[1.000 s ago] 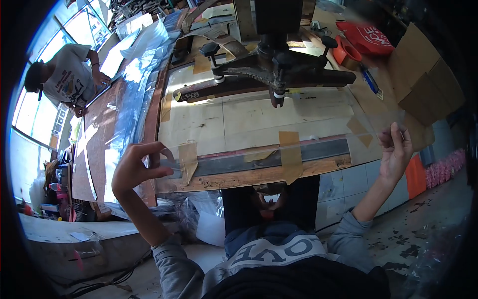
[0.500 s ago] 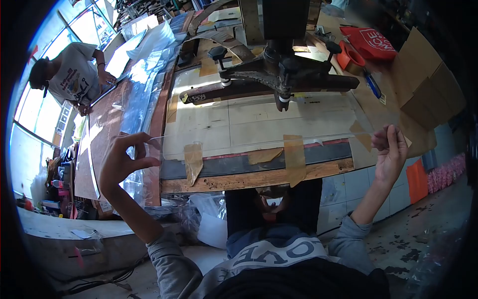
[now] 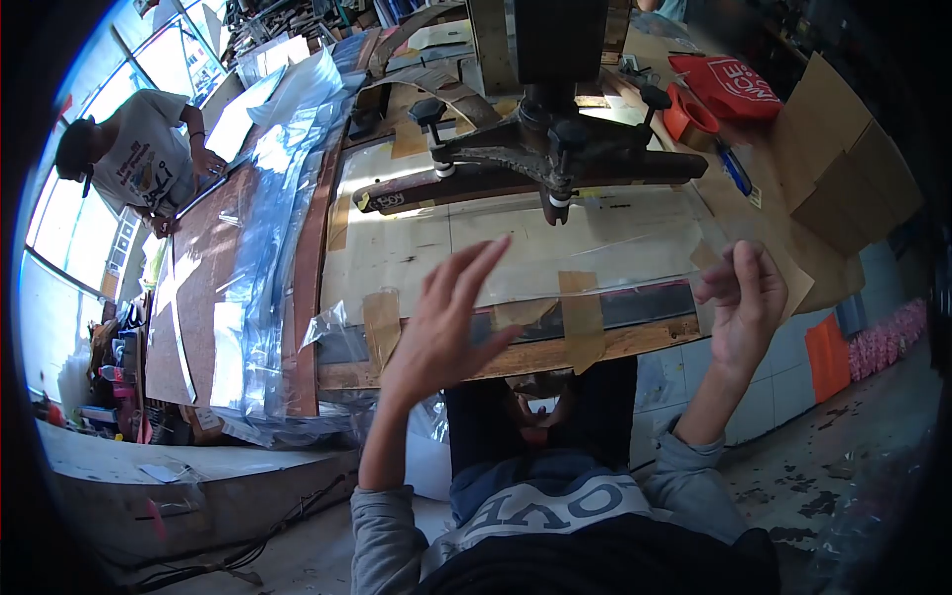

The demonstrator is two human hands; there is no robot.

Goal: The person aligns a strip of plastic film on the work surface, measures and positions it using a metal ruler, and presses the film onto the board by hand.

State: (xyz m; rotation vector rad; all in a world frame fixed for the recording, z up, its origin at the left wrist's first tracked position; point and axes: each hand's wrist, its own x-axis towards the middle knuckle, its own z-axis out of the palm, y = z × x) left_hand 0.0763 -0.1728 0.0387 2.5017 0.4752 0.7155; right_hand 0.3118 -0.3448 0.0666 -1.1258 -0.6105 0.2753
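Note:
My left hand (image 3: pixel 441 332) is in the air over the front edge of the workbench (image 3: pixel 635 342), fingers spread and nothing in them. Beneath it, strips of brown tape (image 3: pixel 581 322) cross the dark front strip and wooden edge. My right hand (image 3: pixel 742 302) is closed in a pinch at the bench's right front corner. It appears to hold the edge of a clear plastic sheet (image 3: pixel 645 281), hard to see against the pale board. The sheet's loose left end (image 3: pixel 327 322) looks crumpled. A dark metal press bar (image 3: pixel 535 181) hangs over the board.
A person (image 3: pixel 144 159) works at the brown board on the left, beside layered clear plastic (image 3: pixel 268 218). At the right lie a tape roll (image 3: pixel 689 117), a red bag (image 3: pixel 729 84), a blue cutter (image 3: pixel 736 171) and an open cardboard box (image 3: pixel 853 159).
My left hand has let go of the sheet's left end and moved right, opening its fingers. My right hand has shifted slightly left, still pinched.

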